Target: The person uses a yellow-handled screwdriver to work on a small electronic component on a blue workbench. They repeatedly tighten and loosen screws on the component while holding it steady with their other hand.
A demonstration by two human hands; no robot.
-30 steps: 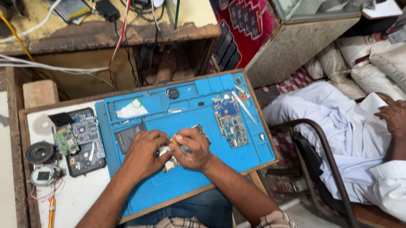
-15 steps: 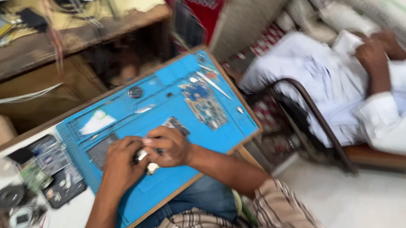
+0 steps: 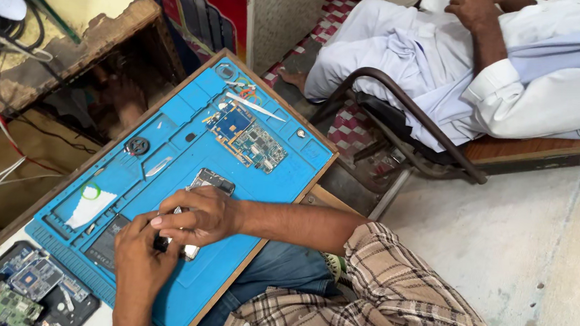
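Both hands meet over the near half of the blue work mat [image 3: 165, 152], which covers most of the wooden desk [image 3: 318, 199]. The right hand [image 3: 198, 216] lies on top, fingers curled and pinched down on a small silver part [image 3: 189, 251] that shows only at its lower edge beneath the knuckles. The left hand [image 3: 136, 258] comes up from the near edge and closes around the same part from below; what kind of part it is I cannot tell, since the fingers hide nearly all of it (it looks like a thin metal piece of a phone). Just beyond the right hand, touching the mat, lies an opened phone frame [image 3: 213, 179]. Farther toward the desk's far corner rests a bare circuit board [image 3: 247, 137] with a blue shield, and beside it a white plastic tool [image 3: 253, 106]. A small round black part [image 3: 137, 146] sits near the mat's left edge, and a white paper scrap [image 3: 90, 207] lies nearer the left hand. At the near left corner, off the mat, more green circuit boards [image 3: 23, 291] are gathered. Another person in white clothing [image 3: 466, 66] sits on a chair well apart on the right.
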